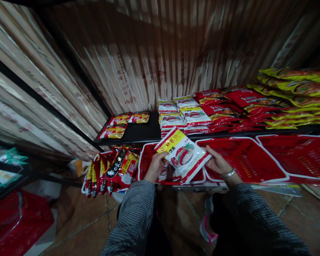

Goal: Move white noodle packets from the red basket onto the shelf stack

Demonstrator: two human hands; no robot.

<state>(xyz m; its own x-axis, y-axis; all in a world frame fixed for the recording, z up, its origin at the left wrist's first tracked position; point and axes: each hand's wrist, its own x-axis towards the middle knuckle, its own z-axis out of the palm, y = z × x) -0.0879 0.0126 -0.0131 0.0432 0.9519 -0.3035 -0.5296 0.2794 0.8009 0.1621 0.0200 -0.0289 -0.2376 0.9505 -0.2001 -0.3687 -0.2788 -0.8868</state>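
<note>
Between my two hands is a white, yellow and red packet of instant noodles [186, 153], tilted above a red basket [147, 156]. My left hand [156, 166] grips its left edge, with the thumb on the front. At the packet's right edge, my right hand [218, 163] is closed on the corner. Some similar packets show inside the basket below, partly hidden by the held one. On the black shelf behind, matching noodle packets [194, 115] lie in stacks.
Left of my basket, another basket holds several red and black packets [122, 169]. Two more red baskets [242, 160] stand to the right. The shelf [141, 133] also carries red packets [221, 110] and yellow-edged packets [298, 85]. A red crate [21, 220] sits on the floor at left.
</note>
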